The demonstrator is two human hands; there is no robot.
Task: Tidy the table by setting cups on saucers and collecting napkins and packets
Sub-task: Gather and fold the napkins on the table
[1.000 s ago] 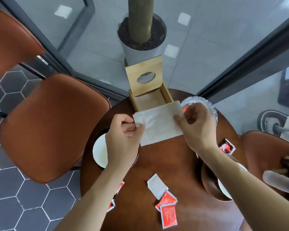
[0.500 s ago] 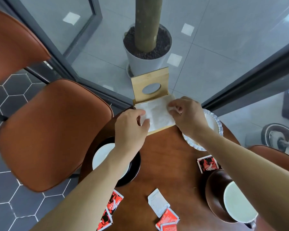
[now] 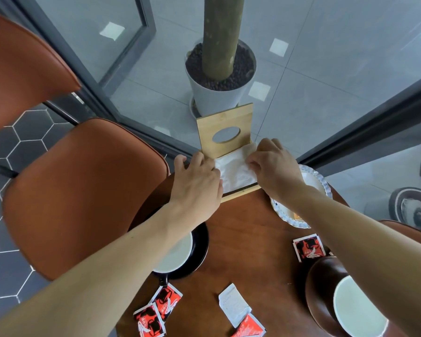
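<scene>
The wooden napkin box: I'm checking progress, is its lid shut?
No, the lid stands raised behind the wooden napkin box while both hands press a napkin inside.

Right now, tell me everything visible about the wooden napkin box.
The wooden napkin box is light bamboo-like wood, square, at the table's far edge. Its lid, with an oval cut-out, stands open and upright behind it. A white napkin lies in the tray. The left hand rests at its left side; the right hand pinches the napkin's right edge.
</scene>
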